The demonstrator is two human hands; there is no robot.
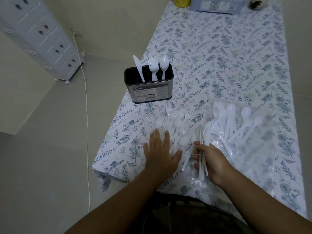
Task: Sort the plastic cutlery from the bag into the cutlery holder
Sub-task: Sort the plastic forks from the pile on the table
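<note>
1. Near the front edge of the tabletop (236, 56), the right hand (211, 162) curls its fingers round a bundle of knives (201, 149), handles gathered side by side, probably so that one kind can go into the holder in a single trip.
2. Beside it the left hand (160, 152) lies flat, fingers spread, pressing on the loose cutlery (175, 122), apparently to fan the forks and spoons apart and tell them by shape.
3. Further back stands the cutlery holder (149, 85), upright near the left edge; a knife (138, 68), forks (153, 66) and a spoon (164, 65) each sit handle-down in separate slots, which sets the pattern for sorting.
4. To the right lies the clear bag (236, 125) with more spoons and forks on or in it; I cannot tell which. Sorting looks barely begun.
</note>
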